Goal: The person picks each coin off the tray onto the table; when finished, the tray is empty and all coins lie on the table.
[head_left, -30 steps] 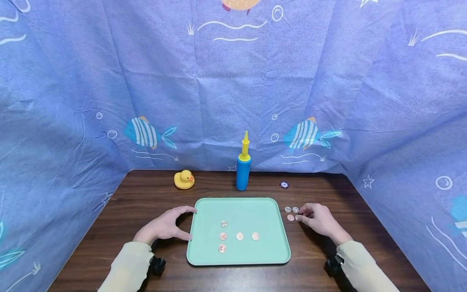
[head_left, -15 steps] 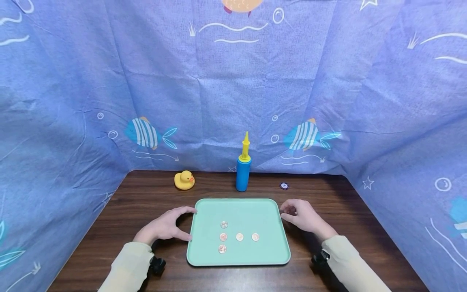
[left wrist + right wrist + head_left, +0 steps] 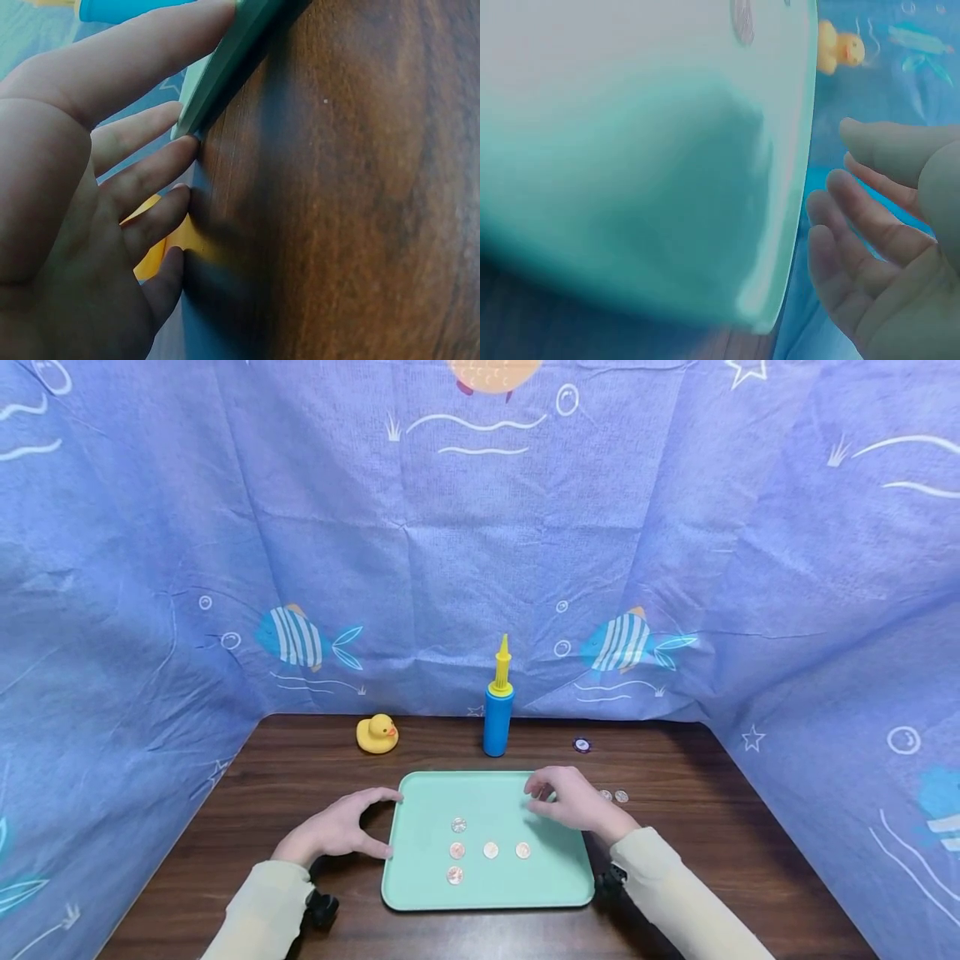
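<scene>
Our left hand (image 3: 337, 828) braces the mint tray's (image 3: 420, 893) left rim, fingers spread around its edge. Our right hand (image 3: 573, 800) hovers over the tray's far right, fingers loosely curled; whether they pinch a coin, we cannot tell. Best lower gently beside the five coins (image 3: 491, 850), not disturbing them.

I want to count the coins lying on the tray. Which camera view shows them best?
The head view: five coins lie in plain sight on the green tray, ahead of the right hand. The right wrist view shows only one blurred coin near the top edge. The left wrist view shows just the tray's edge, no coins.
</scene>
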The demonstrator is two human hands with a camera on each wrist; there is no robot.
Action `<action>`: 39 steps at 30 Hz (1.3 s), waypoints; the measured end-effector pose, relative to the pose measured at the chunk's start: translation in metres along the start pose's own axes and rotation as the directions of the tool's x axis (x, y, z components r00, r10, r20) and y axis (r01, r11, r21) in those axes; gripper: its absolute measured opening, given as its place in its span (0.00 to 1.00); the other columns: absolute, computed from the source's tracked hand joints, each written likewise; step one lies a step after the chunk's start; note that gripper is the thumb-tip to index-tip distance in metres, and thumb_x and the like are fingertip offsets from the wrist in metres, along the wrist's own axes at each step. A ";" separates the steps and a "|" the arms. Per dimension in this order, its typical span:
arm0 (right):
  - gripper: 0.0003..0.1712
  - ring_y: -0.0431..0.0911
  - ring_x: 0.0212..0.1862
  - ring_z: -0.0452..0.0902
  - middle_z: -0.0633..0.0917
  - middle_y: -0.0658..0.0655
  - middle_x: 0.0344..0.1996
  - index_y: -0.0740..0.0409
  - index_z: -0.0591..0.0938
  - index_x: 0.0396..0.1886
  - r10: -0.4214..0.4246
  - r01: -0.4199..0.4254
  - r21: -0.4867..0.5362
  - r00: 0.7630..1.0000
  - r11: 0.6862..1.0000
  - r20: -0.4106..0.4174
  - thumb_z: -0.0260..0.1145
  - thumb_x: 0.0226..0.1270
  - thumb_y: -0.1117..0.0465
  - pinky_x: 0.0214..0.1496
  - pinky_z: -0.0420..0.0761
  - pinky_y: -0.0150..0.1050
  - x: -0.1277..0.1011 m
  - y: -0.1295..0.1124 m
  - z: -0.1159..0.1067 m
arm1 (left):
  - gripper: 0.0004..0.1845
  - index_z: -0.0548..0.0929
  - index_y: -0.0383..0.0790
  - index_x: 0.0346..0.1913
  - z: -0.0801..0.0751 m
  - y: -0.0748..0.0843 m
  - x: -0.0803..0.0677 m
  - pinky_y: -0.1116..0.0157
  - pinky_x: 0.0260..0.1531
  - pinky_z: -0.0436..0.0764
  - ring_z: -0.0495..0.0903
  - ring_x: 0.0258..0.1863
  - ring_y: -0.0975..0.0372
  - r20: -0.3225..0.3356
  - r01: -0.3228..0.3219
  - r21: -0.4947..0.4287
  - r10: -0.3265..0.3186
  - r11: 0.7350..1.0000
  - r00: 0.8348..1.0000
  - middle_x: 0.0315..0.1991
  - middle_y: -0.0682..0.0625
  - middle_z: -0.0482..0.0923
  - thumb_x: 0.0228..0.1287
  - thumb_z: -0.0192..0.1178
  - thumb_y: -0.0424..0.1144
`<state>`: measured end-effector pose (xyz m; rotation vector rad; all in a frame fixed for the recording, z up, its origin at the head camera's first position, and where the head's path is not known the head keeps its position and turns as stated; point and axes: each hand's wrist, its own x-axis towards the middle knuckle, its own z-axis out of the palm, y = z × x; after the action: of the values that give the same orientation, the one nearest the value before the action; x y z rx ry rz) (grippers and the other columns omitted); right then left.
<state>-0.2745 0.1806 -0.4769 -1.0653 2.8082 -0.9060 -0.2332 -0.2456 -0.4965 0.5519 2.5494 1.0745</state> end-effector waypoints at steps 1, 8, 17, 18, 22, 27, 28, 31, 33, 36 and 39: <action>0.08 0.45 0.38 0.85 0.89 0.53 0.37 0.60 0.88 0.44 -0.010 0.010 0.002 1.000 1.000 0.013 0.76 0.66 0.65 0.41 0.86 0.41 0.004 -0.004 0.002 | 0.45 0.75 0.47 0.74 0.000 0.000 0.000 0.36 0.72 0.64 0.63 0.77 0.42 -0.001 0.002 -0.003 -0.002 1.000 1.000 0.75 0.43 0.69 0.53 0.83 0.49; 0.10 0.46 0.41 0.87 0.90 0.54 0.41 0.59 0.89 0.46 -0.038 0.042 -0.030 0.992 0.999 0.119 0.77 0.66 0.64 0.45 0.86 0.39 0.029 -0.027 0.019 | 0.45 0.75 0.47 0.73 0.000 -0.001 -0.001 0.36 0.72 0.64 0.63 0.77 0.42 -0.008 -0.002 0.003 0.002 1.000 1.000 0.75 0.44 0.70 0.52 0.83 0.50; 0.12 0.44 0.44 0.85 0.91 0.52 0.44 0.57 0.89 0.49 -0.024 0.026 -0.005 0.971 1.000 0.237 0.76 0.68 0.61 0.50 0.84 0.36 0.052 -0.052 0.037 | 0.45 0.75 0.47 0.73 0.000 -0.002 0.000 0.36 0.72 0.64 0.63 0.77 0.42 -0.010 -0.008 0.003 0.008 1.000 1.000 0.74 0.44 0.70 0.52 0.83 0.50; 0.12 0.44 0.44 0.85 0.90 0.51 0.45 0.57 0.89 0.49 -0.030 0.033 -0.010 0.969 0.999 0.246 0.76 0.68 0.61 0.50 0.84 0.35 0.054 -0.055 0.039 | 0.45 0.75 0.47 0.73 0.000 -0.003 0.000 0.36 0.72 0.64 0.63 0.77 0.42 -0.012 -0.010 0.004 0.010 1.000 1.000 0.74 0.44 0.70 0.52 0.83 0.50; 0.12 0.43 0.43 0.85 0.90 0.50 0.45 0.55 0.89 0.49 -0.043 0.052 -0.024 0.962 0.998 0.271 0.76 0.69 0.60 0.49 0.83 0.33 0.060 -0.064 0.048 | 0.45 0.75 0.47 0.73 0.001 -0.003 0.000 0.36 0.72 0.64 0.64 0.76 0.42 -0.013 -0.018 0.006 0.018 1.000 1.000 0.74 0.44 0.71 0.52 0.83 0.50; 0.10 0.38 0.42 0.83 0.89 0.47 0.44 0.52 0.90 0.48 -0.043 0.056 -0.037 0.956 0.998 0.289 0.77 0.69 0.58 0.47 0.82 0.30 0.065 -0.071 0.057 | 0.45 0.75 0.47 0.73 0.001 -0.003 0.000 0.37 0.72 0.64 0.64 0.76 0.43 -0.010 -0.021 0.007 0.021 1.000 1.000 0.74 0.44 0.71 0.52 0.83 0.50; 0.10 0.36 0.41 0.83 0.89 0.46 0.43 0.51 0.90 0.47 -0.043 0.057 -0.041 0.956 0.997 0.290 0.77 0.69 0.58 0.47 0.82 0.29 0.065 -0.071 0.059 | 0.45 0.75 0.46 0.73 0.001 -0.003 0.000 0.36 0.72 0.64 0.64 0.76 0.43 -0.009 -0.023 0.004 0.023 1.000 1.000 0.74 0.44 0.71 0.52 0.83 0.50; 0.07 0.34 0.40 0.82 0.89 0.44 0.40 0.50 0.90 0.44 -0.047 0.063 -0.049 0.958 0.997 0.284 0.77 0.69 0.60 0.46 0.82 0.27 0.067 -0.072 0.063 | 0.45 0.75 0.46 0.73 0.001 -0.004 0.001 0.36 0.72 0.64 0.64 0.76 0.42 -0.009 -0.028 0.004 0.028 1.000 1.000 0.74 0.44 0.71 0.52 0.83 0.50; 0.05 0.33 0.39 0.82 0.89 0.43 0.38 0.49 0.91 0.42 -0.048 0.067 -0.058 0.961 0.996 0.274 0.77 0.68 0.61 0.45 0.82 0.27 0.068 -0.072 0.066 | 0.45 0.75 0.46 0.73 0.001 -0.004 0.000 0.36 0.72 0.64 0.64 0.76 0.42 -0.010 -0.030 0.006 0.030 1.000 1.000 0.74 0.44 0.71 0.52 0.83 0.50; 0.05 0.32 0.38 0.81 0.89 0.42 0.35 0.49 0.91 0.39 -0.049 0.068 -0.066 0.963 0.995 0.264 0.77 0.68 0.63 0.44 0.82 0.27 0.068 -0.072 0.067 | 0.45 0.75 0.47 0.73 0.000 -0.005 0.000 0.37 0.72 0.65 0.64 0.76 0.43 -0.010 -0.029 0.012 0.029 1.000 1.000 0.74 0.45 0.71 0.53 0.82 0.51; 0.04 0.32 0.39 0.80 0.88 0.42 0.36 0.48 0.91 0.40 -0.049 0.075 -0.088 0.963 0.993 0.266 0.77 0.68 0.62 0.46 0.82 0.28 0.069 -0.074 0.067 | 0.45 0.75 0.47 0.74 0.000 -0.005 0.000 0.37 0.72 0.65 0.65 0.76 0.43 -0.011 -0.024 0.011 0.024 1.000 1.000 0.74 0.45 0.71 0.53 0.82 0.52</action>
<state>-0.2692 0.0593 -0.4804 -1.1929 2.6346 -0.5844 -0.2345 -0.2487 -0.5003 0.5827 2.5662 1.0749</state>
